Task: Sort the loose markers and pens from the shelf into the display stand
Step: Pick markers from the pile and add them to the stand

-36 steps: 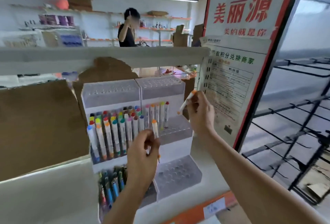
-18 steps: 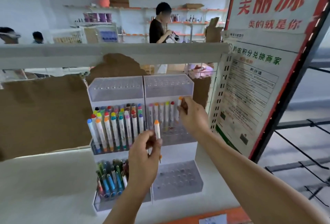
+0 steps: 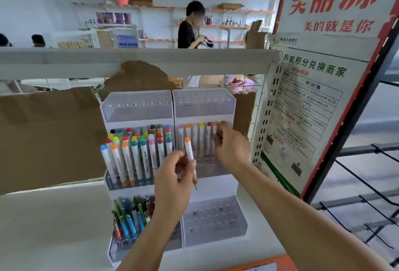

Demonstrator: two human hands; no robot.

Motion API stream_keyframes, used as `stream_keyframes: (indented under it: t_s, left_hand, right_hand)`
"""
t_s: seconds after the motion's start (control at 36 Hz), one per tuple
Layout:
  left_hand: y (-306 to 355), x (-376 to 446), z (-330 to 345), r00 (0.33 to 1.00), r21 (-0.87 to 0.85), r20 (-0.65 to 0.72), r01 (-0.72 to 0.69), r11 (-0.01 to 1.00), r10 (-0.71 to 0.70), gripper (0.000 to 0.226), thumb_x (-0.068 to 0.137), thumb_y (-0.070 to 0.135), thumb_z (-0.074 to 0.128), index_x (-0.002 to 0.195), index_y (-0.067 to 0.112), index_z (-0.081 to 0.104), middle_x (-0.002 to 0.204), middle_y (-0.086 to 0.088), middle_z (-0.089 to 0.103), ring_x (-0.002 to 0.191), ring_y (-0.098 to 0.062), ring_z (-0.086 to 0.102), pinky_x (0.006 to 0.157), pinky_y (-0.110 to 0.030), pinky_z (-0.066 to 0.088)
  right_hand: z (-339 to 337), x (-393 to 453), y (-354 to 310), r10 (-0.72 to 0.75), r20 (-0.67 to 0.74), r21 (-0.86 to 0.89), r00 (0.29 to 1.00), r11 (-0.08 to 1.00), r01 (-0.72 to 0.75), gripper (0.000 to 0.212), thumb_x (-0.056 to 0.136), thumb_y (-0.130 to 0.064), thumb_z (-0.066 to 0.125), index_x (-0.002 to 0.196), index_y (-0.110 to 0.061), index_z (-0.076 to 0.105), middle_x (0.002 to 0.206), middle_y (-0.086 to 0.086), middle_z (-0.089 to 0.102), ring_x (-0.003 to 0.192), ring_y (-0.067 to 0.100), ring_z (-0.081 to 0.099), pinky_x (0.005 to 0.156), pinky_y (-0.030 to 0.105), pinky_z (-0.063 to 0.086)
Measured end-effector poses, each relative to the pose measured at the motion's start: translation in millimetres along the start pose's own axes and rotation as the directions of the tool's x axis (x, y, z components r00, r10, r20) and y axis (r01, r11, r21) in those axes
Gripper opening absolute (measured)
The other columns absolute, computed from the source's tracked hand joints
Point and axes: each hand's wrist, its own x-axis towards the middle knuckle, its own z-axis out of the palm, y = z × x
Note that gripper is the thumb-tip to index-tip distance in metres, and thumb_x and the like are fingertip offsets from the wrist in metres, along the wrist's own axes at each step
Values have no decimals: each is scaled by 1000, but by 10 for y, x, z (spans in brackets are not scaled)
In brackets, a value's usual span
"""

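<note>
A white tiered display stand [image 3: 224, 186] stands on the shelf. Its left middle tier is packed with several coloured markers [image 3: 138, 154], and its right middle tier holds a short row of markers [image 3: 197, 134]. My left hand [image 3: 174, 184] grips a white marker with an orange cap [image 3: 190, 158], upright in front of the stand. At the right end of that row, my right hand [image 3: 232, 147] pinches another orange-capped marker [image 3: 215, 129] that stands in the rack. Pens [image 3: 129, 221] fill the bottom left tier.
The bottom right tier [image 3: 213, 221] and the top tiers [image 3: 168, 104] show bare holes. Brown cardboard [image 3: 49, 136] stands to the left. A notice board [image 3: 313, 119] leans at the right beside a black wire rack [image 3: 367, 195]. A person [image 3: 191, 26] stands far behind.
My right hand has carried its marker from mid-air down into the right end of the middle row. The left hand keeps its marker roughly where it was.
</note>
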Motion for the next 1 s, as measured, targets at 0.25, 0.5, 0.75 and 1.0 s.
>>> stream_keyframes:
  t_s: [0.25, 0.5, 0.75, 1.0]
  left_hand:
    - [148, 119, 14, 996, 27, -20, -83, 996, 84, 5, 89, 14, 63, 94, 16, 62, 79, 6, 61, 75, -2, 59, 67, -7, 43]
    - [227, 218, 83, 995, -54, 3, -101, 993, 102, 12, 89, 15, 63, 97, 24, 61, 85, 2, 66, 76, -10, 62, 68, -17, 50]
    - [105, 89, 35, 998, -23, 16, -61, 998, 61, 16, 90, 29, 52, 105, 24, 56, 93, 8, 63, 88, -6, 60, 76, -11, 47]
    - [69, 102, 23, 999, 0, 14, -49, 999, 49, 17, 93, 19, 55, 108, 15, 64, 91, 5, 65, 84, -3, 60, 74, -10, 46]
  right_hand:
    - [-22, -133, -60, -89, -243, 456, 966, 868, 195, 17, 92, -31, 58, 79, -21, 56, 68, -12, 53, 57, 3, 47, 51, 25, 35]
    - [-327, -217, -216, -55, -199, 650, 978, 739, 174, 14, 88, -14, 65, 74, -18, 65, 68, -2, 61, 62, 8, 52, 59, 25, 43]
    - [-425, 206, 189, -30, -401, 311, 915, 935, 167, 9, 92, -16, 59, 85, -9, 59, 63, -11, 53, 54, 0, 45, 48, 13, 34]
    - [-166, 180, 208, -76, -162, 335, 984, 934, 127, 14, 95, -15, 53, 81, -12, 52, 66, 4, 56, 59, 18, 46, 55, 31, 37]
